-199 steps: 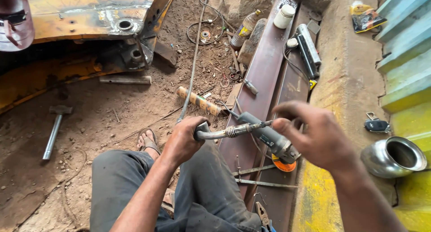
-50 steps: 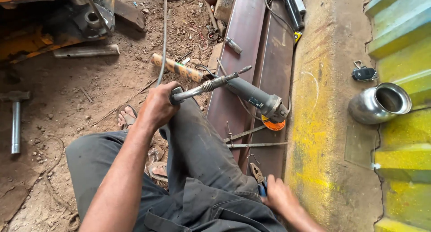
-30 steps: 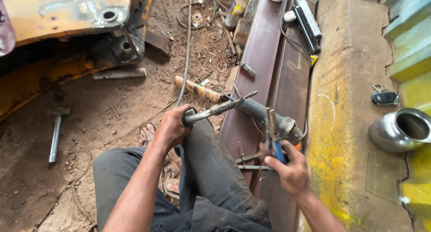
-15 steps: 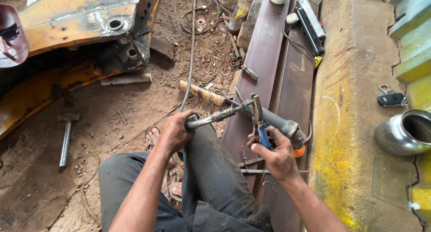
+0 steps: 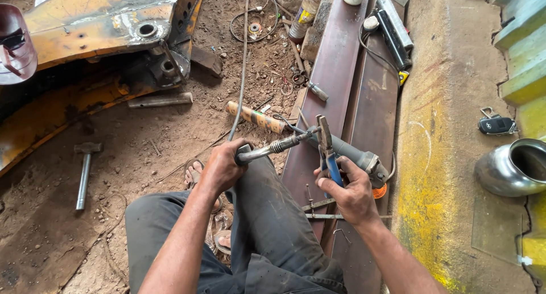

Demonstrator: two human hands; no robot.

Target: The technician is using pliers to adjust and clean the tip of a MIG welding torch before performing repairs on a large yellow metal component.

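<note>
Over my lap, above the long brown steel channel [image 5: 347,95], my left hand [image 5: 223,168] is wrapped tight around the bent metal handle [image 5: 267,150] at the tail of the angle grinder [image 5: 357,156], which lies slantwise with its orange disc [image 5: 379,190] low at the right, close to the beam. My right hand [image 5: 351,190] pinches the blue-handled pliers [image 5: 326,149], nose pointing up beside the grinder's body; whether the nose bites anything I cannot tell.

My worry is a slip: the pliers seem to have only a small purchase, and a sudden give could throw my right knuckles toward the disc. The cable [image 5: 242,72] runs from the grinder across the dirt, so I judge a live tool possible; a bumped switch would be bad. My sandalled foot [image 5: 196,174] sits right under the work.

Around me: a hammer [image 5: 84,172] on the ground at left, a striped wooden handle [image 5: 256,117] by the beam, thin rods [image 5: 327,214] crossing the channel near my wrist, a steel pot [image 5: 512,169] and a car key [image 5: 496,124] on the concrete ledge, and yellow machine plating [image 5: 96,21] beyond. The rods crowd my right forearm.
</note>
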